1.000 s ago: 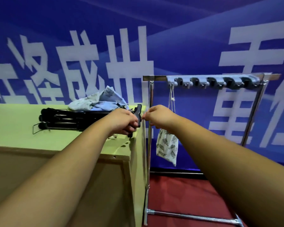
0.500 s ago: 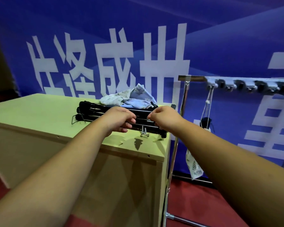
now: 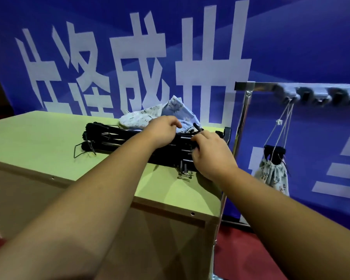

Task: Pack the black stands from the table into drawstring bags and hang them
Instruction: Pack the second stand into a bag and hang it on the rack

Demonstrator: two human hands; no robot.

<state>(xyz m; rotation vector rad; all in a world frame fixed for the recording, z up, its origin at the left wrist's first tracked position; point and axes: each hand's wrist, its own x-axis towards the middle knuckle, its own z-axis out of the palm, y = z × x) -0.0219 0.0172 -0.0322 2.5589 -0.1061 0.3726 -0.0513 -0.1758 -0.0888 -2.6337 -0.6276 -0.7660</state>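
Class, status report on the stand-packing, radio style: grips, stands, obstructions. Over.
Right grip holds black stands. Left grip over the pile, hold unclear. One drawstring bag hung on rack; loose bags behind stands.

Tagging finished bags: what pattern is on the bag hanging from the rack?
The bag is pale cloth with a dark leaf print, clearest in the head view.
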